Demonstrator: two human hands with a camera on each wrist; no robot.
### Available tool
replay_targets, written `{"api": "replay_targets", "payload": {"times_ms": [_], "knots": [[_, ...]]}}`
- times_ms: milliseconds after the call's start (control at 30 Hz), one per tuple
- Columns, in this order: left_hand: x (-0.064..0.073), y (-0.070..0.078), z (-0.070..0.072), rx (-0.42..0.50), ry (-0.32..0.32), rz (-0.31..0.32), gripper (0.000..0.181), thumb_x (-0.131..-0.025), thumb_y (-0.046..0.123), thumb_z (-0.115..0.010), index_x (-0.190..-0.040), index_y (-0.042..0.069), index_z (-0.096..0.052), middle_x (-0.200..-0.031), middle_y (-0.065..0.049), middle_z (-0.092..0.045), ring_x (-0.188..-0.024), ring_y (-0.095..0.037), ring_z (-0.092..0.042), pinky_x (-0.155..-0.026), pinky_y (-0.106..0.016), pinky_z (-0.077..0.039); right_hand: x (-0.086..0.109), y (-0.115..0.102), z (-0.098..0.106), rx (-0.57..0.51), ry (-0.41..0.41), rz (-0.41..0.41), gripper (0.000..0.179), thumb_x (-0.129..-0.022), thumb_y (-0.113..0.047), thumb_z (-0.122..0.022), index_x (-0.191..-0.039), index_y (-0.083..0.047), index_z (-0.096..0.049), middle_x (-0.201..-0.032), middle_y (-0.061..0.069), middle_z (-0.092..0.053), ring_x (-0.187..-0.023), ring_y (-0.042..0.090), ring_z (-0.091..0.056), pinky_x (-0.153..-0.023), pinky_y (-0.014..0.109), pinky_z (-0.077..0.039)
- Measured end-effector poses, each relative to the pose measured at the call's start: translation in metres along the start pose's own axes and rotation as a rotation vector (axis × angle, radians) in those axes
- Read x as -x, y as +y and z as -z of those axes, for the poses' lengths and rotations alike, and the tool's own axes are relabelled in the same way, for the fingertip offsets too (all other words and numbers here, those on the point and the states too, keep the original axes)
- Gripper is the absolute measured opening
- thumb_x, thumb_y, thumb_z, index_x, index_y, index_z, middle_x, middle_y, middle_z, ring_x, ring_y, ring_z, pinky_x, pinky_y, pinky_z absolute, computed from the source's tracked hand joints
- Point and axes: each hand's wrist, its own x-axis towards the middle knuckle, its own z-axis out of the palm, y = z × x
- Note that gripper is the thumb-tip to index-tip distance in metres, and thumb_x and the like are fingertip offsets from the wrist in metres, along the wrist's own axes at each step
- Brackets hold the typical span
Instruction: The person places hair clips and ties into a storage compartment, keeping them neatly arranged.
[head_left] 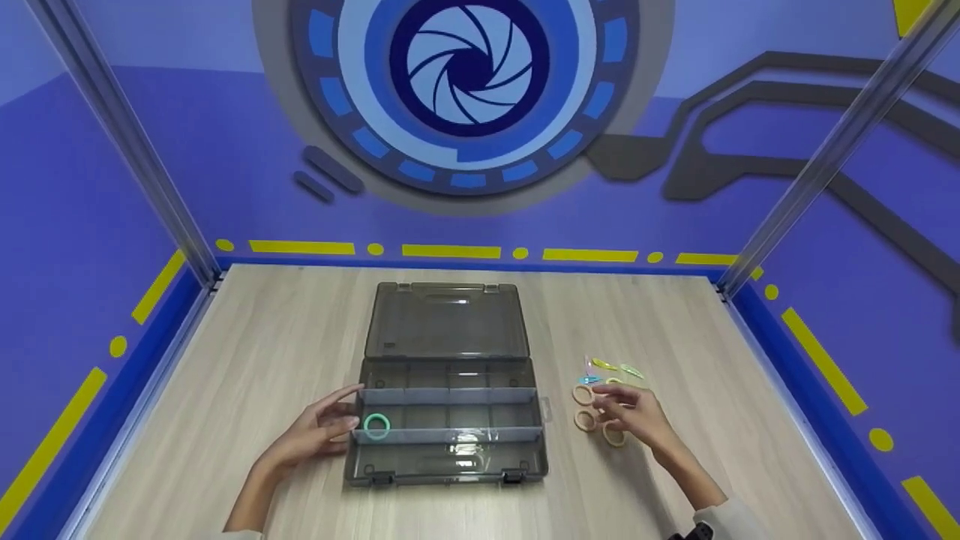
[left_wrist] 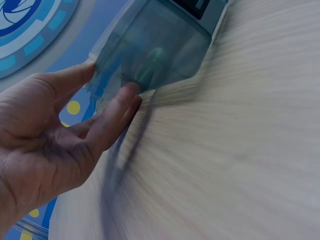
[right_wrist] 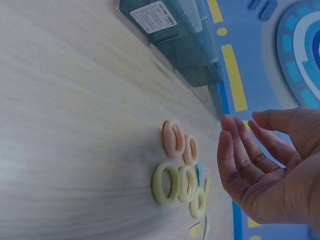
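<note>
A smoky clear compartment box (head_left: pixel 491 455) lies open on the table, its lid (head_left: pixel 447 322) folded back. Inside, in the left cell of the middle row, is a green hair tie (head_left: pixel 388 426). The fingertips of my left hand (head_left: pixel 304 435) rest at the box's left wall, thumb and fingers spread, as the left wrist view also shows. My right hand (head_left: pixel 637 416) hovers over a small group of hair ties, fingers loosely bent and holding nothing. Two are peach (right_wrist: pixel 167 142) and several are pale yellow (right_wrist: pixel 157 182). The hand partly hides them in the head view.
Behind the hair ties lie small hair clips: a blue one (head_left: pixel 590 380), a yellow one (head_left: pixel 604 364), a pale green one (head_left: pixel 632 371) and a pink one (head_left: pixel 588 365). Blue printed walls with metal posts (head_left: pixel 840 150) enclose the wooden table (head_left: pixel 262 337) at the back and sides.
</note>
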Motion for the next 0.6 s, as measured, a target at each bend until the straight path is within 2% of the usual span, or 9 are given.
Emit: {"api": "replay_targets", "payload": {"times_ms": [133, 300, 433, 600], "knots": [[0.0, 0.0, 0.001, -0.008, -0.015, -0.021, 0.065, -0.105, 0.023, -0.06, -0.161, 0.011, -0.029, -0.147, -0.033, -0.041, -0.124, -0.034, -0.059, -0.095, -0.05, -0.058, 0.003, 0.009, 0.01, -0.012, 0.028, -0.057, 0.04, -0.1, -0.013, -0.065, -0.131, 0.012, -0.06, -0.108, 0.018, -0.075, -0.088, 0.021, -0.076, -0.074, 0.028, -0.062], [-0.001, 0.0, 0.001, -0.016, -0.019, -0.039, 0.065, -0.105, 0.022, -0.059, -0.161, 0.01, -0.029, -0.146, -0.034, -0.042, -0.122, -0.032, -0.061, -0.094, -0.049, -0.058, 0.008, 0.021, 0.022, -0.025, 0.05, -0.092, 0.04, -0.1, -0.012, -0.065, -0.131, 0.013, -0.059, -0.108, 0.019, -0.075, -0.09, 0.024, -0.076, -0.075, 0.031, -0.062], [-0.002, -0.001, 0.002, -0.016, -0.018, -0.041, 0.065, -0.105, 0.021, -0.059, -0.161, 0.011, -0.029, -0.147, -0.034, -0.042, -0.121, -0.03, -0.061, -0.094, -0.049, -0.058, 0.01, 0.032, 0.027, -0.016, 0.063, -0.136, 0.04, -0.1, -0.013, -0.066, -0.128, 0.014, -0.06, -0.102, 0.015, -0.075, -0.087, 0.021, -0.075, -0.074, 0.032, -0.063], [-0.001, -0.003, 0.002, -0.012, -0.025, -0.052, 0.065, -0.105, 0.02, -0.059, -0.161, 0.011, -0.029, -0.147, -0.034, -0.041, -0.121, -0.032, -0.061, -0.095, -0.052, -0.057, 0.013, 0.046, 0.029, 0.038, 0.09, -0.209, 0.033, -0.098, -0.008, -0.065, -0.124, 0.011, -0.064, -0.093, 0.01, -0.074, -0.078, 0.018, -0.072, -0.066, 0.03, -0.061]]}}
